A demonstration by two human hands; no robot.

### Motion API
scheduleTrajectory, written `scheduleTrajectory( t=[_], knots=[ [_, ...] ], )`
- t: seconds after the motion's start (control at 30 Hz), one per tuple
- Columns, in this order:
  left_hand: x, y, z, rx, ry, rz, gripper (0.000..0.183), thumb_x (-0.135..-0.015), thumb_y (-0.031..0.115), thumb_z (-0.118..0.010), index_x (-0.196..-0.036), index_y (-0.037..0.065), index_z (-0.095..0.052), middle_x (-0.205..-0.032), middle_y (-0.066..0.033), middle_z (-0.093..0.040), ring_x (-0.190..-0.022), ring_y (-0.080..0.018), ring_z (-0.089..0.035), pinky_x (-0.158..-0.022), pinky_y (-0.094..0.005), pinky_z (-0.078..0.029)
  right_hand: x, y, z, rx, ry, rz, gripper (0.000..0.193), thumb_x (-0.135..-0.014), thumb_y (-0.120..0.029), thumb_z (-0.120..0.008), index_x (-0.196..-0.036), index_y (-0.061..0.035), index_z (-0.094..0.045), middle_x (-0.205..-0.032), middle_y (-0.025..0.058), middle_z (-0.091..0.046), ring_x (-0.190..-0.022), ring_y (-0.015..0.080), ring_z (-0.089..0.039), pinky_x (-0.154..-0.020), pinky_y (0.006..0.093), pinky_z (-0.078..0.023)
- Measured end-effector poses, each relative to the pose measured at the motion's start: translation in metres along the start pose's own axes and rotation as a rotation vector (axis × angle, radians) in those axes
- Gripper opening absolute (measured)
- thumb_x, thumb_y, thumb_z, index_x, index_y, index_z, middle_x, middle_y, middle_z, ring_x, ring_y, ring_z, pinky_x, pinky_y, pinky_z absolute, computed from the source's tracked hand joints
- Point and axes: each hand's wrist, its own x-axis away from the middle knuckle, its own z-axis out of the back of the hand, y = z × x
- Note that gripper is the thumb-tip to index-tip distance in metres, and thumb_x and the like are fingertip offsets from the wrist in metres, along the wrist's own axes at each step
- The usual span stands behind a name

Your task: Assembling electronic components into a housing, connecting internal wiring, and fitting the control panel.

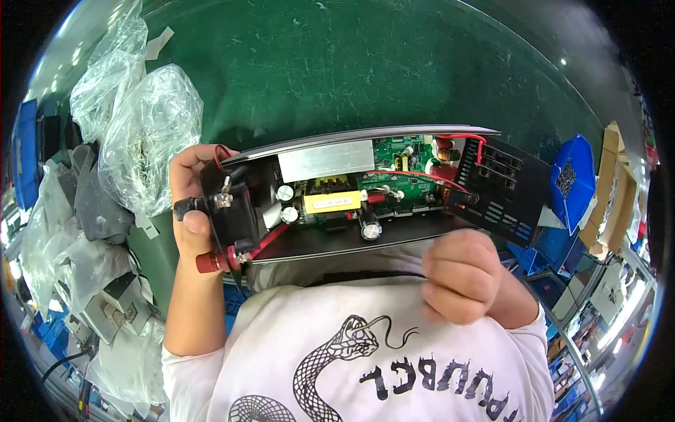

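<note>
An opened power inverter point(327, 162) in a long black metal case lies across in front of me, its inside facing up. A green circuit board point(417, 188), a yellow-wrapped transformer point(332, 203) and capacitors show inside. My left hand point(188, 235) is closed around the left end, by the black end panel point(235, 211) with its black terminal knob point(186, 209) and red terminal knob point(207, 263). A slotted black end panel point(503, 186) stands angled outward at the right, with red wires leading to it. Below the case's right part, my right hand point(464, 278) is curled closed; its contents are hidden.
The green tabletop point(351, 77) extends beyond the inverter. Clear plastic bags point(151, 141) and dark grey sheets point(102, 197) lie at the left. At the right edge sit a blue bin point(583, 186) of small screws and a cardboard box point(610, 190).
</note>
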Motion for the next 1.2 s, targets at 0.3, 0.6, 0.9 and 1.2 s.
scheduleTrajectory(
  t=[0.3, 0.6, 0.9, 1.2],
  knots=[
    [-0.001, 0.002, 0.003, 0.039, -0.061, 0.045, 0.107, -0.068, 0.082, -0.077, -0.131, 0.000, -0.047, -0.123, -0.0157, -0.056, -0.113, -0.0246, -0.060, -0.097, -0.0396, -0.054, 0.013, 0.001, -0.009, -0.024, 0.063, -0.076, 0.020, -0.093, -0.019, -0.066, -0.096, -0.0017, -0.057, -0.102, 0.0157, -0.061, -0.080, 0.0281, -0.065, -0.064, 0.0383, -0.057],
    [0.000, 0.005, 0.000, 0.016, -0.034, 0.043, 0.109, -0.067, 0.082, -0.077, -0.132, 0.001, -0.046, -0.122, -0.0143, -0.055, -0.109, -0.0234, -0.061, -0.094, -0.0377, -0.054, 0.012, 0.000, -0.008, -0.077, 0.063, -0.117, 0.018, -0.096, -0.019, -0.063, -0.094, -0.0020, -0.057, -0.104, 0.0154, -0.061, -0.080, 0.0274, -0.065, -0.064, 0.0387, -0.056],
    [0.002, 0.009, -0.004, -0.035, -0.034, 0.056, 0.112, -0.067, 0.084, -0.076, -0.135, 0.001, -0.044, -0.127, -0.0139, -0.053, -0.112, -0.0234, -0.059, -0.099, -0.0383, -0.051, 0.010, -0.001, -0.011, -0.090, 0.082, -0.137, 0.019, -0.097, -0.020, -0.062, -0.091, -0.0028, -0.057, -0.102, 0.0142, -0.062, -0.081, 0.0272, -0.065, -0.065, 0.0379, -0.056],
    [0.000, 0.013, -0.005, 0.018, -0.055, 0.080, 0.109, -0.071, 0.079, -0.077, -0.138, 0.000, -0.043, -0.132, -0.0146, -0.052, -0.118, -0.0239, -0.058, -0.103, -0.0395, -0.049, 0.009, -0.001, -0.012, -0.078, 0.087, -0.141, 0.018, -0.096, -0.019, -0.062, -0.090, -0.0028, -0.057, -0.101, 0.0142, -0.062, -0.081, 0.0276, -0.065, -0.065, 0.0377, -0.057]
  ],
)
